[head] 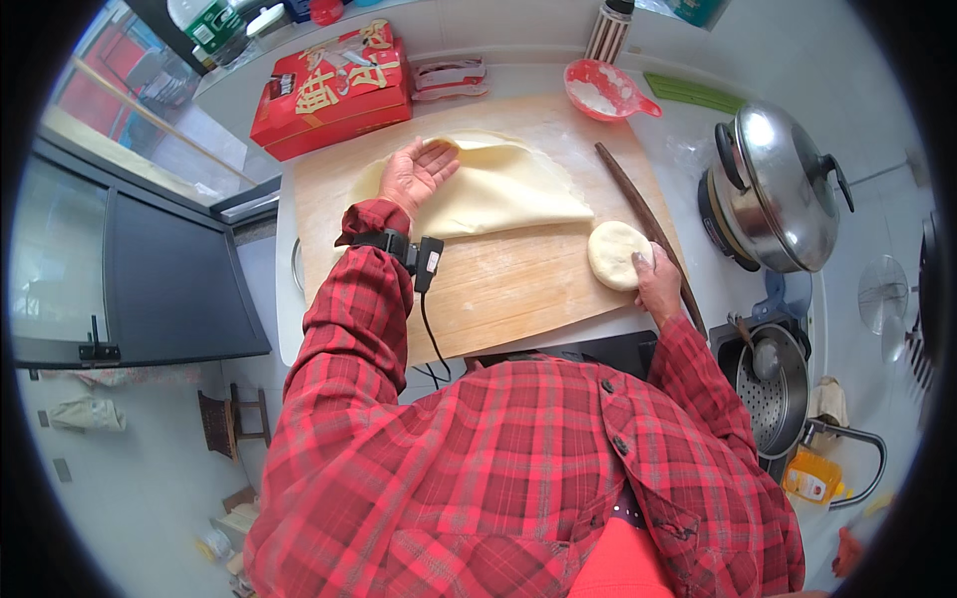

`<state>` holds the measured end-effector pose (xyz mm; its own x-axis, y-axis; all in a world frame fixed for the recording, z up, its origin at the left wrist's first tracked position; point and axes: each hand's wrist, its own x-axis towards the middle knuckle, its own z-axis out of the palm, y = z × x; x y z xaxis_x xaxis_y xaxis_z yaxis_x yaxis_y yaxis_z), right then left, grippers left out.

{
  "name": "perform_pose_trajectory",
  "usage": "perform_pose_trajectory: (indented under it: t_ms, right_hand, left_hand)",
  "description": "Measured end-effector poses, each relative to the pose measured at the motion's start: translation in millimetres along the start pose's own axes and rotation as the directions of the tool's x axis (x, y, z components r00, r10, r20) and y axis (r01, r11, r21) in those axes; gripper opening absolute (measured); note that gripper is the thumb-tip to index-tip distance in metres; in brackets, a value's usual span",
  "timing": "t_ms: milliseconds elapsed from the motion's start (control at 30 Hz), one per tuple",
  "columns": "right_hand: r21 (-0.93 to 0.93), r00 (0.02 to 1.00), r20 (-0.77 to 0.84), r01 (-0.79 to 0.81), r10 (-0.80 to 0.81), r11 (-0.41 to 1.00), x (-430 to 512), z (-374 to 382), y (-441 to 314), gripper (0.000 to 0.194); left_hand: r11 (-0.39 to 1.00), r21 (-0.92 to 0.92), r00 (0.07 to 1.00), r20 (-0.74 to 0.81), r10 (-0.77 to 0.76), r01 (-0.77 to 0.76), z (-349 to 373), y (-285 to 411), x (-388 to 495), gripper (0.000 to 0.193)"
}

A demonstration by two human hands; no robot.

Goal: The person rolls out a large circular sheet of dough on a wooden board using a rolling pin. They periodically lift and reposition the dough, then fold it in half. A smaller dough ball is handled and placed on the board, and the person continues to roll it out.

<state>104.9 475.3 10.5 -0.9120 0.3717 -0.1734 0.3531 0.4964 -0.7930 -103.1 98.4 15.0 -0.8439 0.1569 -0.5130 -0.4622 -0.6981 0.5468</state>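
A thin pale dough sheet [508, 187] lies folded over on the wooden board [516, 284]. At its upper left edge my left hand [419, 173] rests palm up, fingers stretched out and gripping nothing; the fingertips are close to the fold, and whether they touch it I cannot tell. My right hand [659, 284] has the right edge of a thick round dough disc [619, 256] between thumb and fingers, near the board's right side. Just beyond the disc, a long dark wooden rolling pin [635, 198] slants along that side, passing close by my right hand.
A red box [329, 86] stands at the back left. Behind the board are a red plastic scoop [604, 90] with white powder and a striped bottle [609, 34]. To the right stand a lidded steel pot [785, 187] and a sink with a perforated steel pan [770, 404].
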Motion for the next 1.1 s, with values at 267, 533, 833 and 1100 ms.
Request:
perform_pose_trajectory:
  t_ms: [267,533,833,1100]
  right_hand:
    - [-0.022,0.999,-0.036,-0.006,0.005,1.0,-1.2,1.7,-1.3,0.037]
    - [-0.033,0.999,-0.038,-0.007,0.006,0.999,0.6,3.1,-2.2,0.035]
    - [-0.043,0.999,-0.041,-0.005,0.003,0.999,1.3,3.3,-0.4,0.035]
    - [-0.072,1.0,-0.028,0.0,-0.002,0.997,3.1,2.8,2.1,0.037]
  left_hand:
    - [0.755,0.636,0.952,-0.104,0.289,-0.16,-41.4,14.2,-9.0,0.037]
    - [-0.321,0.934,0.791,0.077,0.607,0.155,-80.1,50.4,-44.3,0.048]
    - [-0.275,0.91,0.86,-0.147,0.488,0.311,-73.6,65.0,-45.7,0.059]
    - [-0.362,0.912,0.906,-0.022,0.423,0.191,-88.3,73.3,-21.4,0.05]
